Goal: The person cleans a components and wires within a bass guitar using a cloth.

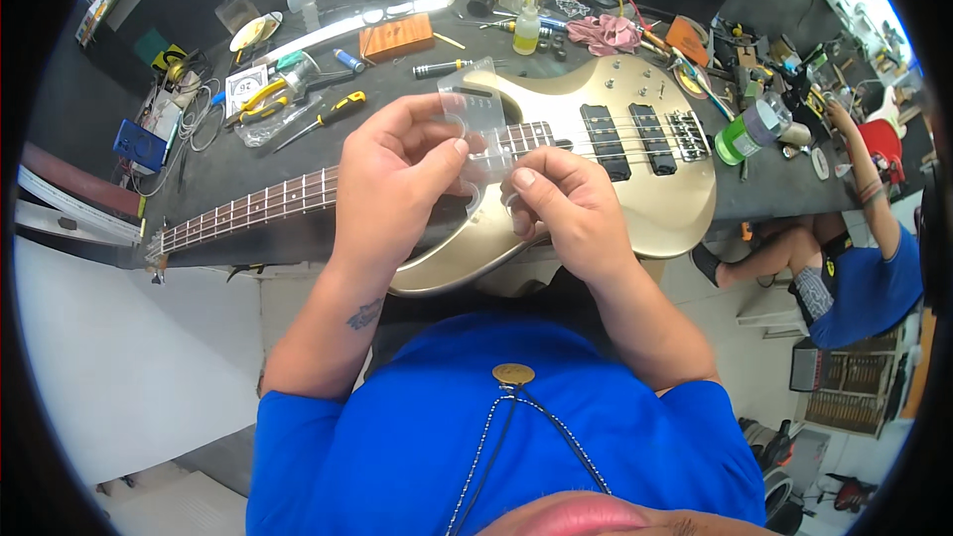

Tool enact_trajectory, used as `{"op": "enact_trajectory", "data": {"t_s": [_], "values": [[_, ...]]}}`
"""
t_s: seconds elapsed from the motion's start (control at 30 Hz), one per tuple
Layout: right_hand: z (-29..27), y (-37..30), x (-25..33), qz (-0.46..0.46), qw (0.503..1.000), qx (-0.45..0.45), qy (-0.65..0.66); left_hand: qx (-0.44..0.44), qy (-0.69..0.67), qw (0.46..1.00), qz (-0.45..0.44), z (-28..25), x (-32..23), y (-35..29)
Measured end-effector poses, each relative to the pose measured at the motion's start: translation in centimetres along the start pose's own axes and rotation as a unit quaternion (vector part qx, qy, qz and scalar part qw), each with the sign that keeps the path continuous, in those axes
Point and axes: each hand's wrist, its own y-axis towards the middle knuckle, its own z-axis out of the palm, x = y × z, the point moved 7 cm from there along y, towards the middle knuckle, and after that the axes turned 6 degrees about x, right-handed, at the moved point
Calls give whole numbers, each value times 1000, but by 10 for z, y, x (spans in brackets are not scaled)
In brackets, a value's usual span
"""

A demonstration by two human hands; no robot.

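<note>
A thin, clear plastic piece with curved edges (pixel 480 107) is pinched between both hands above the guitar. My left hand (pixel 395 164) grips its left side between thumb and fingers. At its lower right, the thumb and bent fingers of my right hand (pixel 576 203) close on it. Its exact kind is unclear. Below lies a gold electric bass guitar (pixel 685 201), flat on the dark bench, with its body to the right. Its neck (pixel 268 201) runs left beneath my left hand, which hides part of the fretboard.
Behind the guitar lie a screwdriver (pixel 323 121), yellow-handled pliers (pixel 260 101), an orange-brown wooden block (pixel 397 37), a small bottle of yellow liquid (pixel 526 32) and a pink cloth (pixel 604 35). A green bottle (pixel 737 141) lies right of the body. Another person (pixel 859 278) sits at far right.
</note>
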Motion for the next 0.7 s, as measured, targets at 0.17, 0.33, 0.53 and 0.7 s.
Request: {"op": "enact_trajectory", "data": {"t_s": [0.17,0.33,0.53,0.7], "values": [[-10,-13,5,17,998,-14,-51,5,-8,1000,-2,6,-2,8],[-50,-18,20,-1,994,-86,-68,42,-65,997,9,22,12,14],[-149,-14,58,-14,956,-90,-277,195,142,970,16,60,-4,74],[-226,20,87,-13,921,-151,-359,201,437,836,264,128,-2,125]]}}
